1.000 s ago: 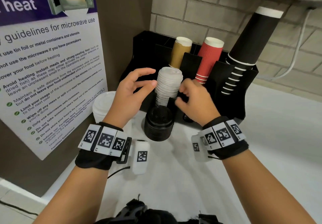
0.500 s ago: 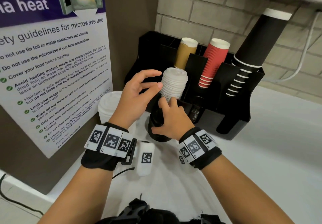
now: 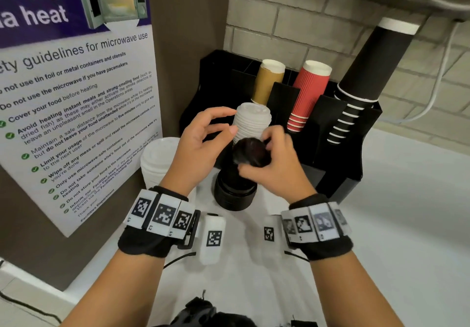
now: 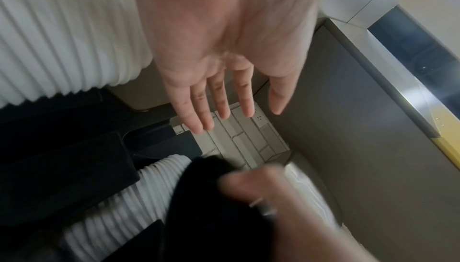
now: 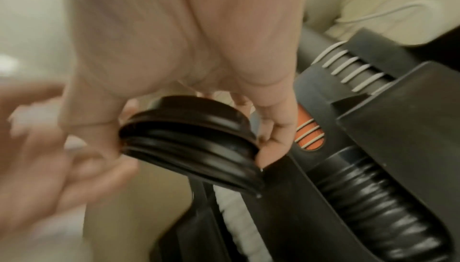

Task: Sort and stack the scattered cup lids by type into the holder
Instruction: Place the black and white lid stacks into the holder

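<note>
The right hand [image 3: 277, 164] pinches a few nested black cup lids [image 5: 191, 142] by their rims above the black lid stack [image 3: 234, 194] beside the holder [image 3: 338, 174], the left hand [image 3: 201, 143] hovering loose and empty; thin, light, slick plastic likely flexes, so rim-edge holds suit best.

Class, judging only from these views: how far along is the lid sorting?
Done: a white lid stack stands in the holder. In hand: right hand grips black lids; left hand holds nothing. Left: black lid stack and white lids on the counter.
</note>
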